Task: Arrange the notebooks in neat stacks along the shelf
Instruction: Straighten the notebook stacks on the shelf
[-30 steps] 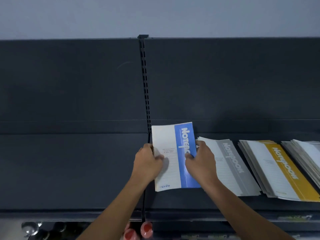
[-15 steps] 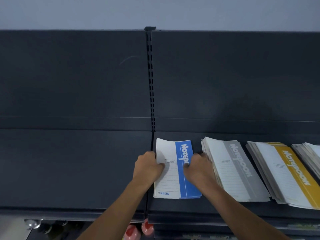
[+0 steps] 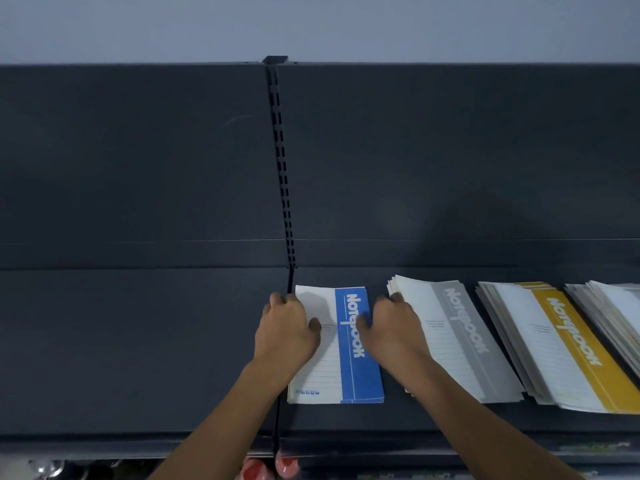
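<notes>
A stack of blue-and-white notebooks [image 3: 356, 372] lies flat on the dark shelf [image 3: 138, 341], just right of the seam between two shelf sections. My left hand [image 3: 285, 330] grips its left edge, thumb on the white cover. My right hand [image 3: 394, 327] grips its right edge, thumb on the blue band, in the gap beside the grey notebook stack [image 3: 457, 341]. Right of that lie a yellow notebook stack [image 3: 561, 348], slightly fanned, and another pale stack [image 3: 616, 306] cut off by the frame edge.
A slotted upright post [image 3: 282, 168] splits the dark back panel. The shelf section left of the seam holds nothing. Red-capped items [image 3: 263, 469] and a shiny object [image 3: 48, 467] show on a lower level under the shelf's front edge.
The blue stack has settled flat and squarer on the shelf, with a clearer gap to the grey stack. Both hands stay at its two sides.
</notes>
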Available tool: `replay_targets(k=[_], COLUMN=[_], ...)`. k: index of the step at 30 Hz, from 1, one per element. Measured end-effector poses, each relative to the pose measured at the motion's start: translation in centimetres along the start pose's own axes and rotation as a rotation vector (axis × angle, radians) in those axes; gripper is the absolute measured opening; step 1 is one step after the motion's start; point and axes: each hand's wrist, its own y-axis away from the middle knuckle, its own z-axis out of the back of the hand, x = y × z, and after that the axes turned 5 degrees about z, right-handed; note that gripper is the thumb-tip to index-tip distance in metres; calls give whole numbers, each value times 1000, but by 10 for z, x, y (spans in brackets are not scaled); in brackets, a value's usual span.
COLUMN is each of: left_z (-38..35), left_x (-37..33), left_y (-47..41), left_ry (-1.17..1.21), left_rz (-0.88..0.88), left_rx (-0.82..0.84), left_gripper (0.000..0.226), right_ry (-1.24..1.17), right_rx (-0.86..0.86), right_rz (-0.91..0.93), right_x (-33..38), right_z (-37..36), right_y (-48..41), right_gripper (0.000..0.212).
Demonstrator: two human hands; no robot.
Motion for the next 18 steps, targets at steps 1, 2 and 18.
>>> replay_targets(k=[1, 2, 18], left_z=[1, 2, -67], left_x=[-8, -18, -156], left_y=[1, 2, 31], left_ry=[26, 61, 157], left_rz=[-28, -56, 114], left_rx=[-24, -30, 280], left_gripper=[43, 45, 41], right_ry=[-22, -40, -408], right_rx=[-54, -109, 217], right_rz=[9, 10, -348], right_x=[-6, -14, -159], right_z=[8, 16, 67], right_y=[-1, -2, -10], right_gripper=[22, 27, 25])
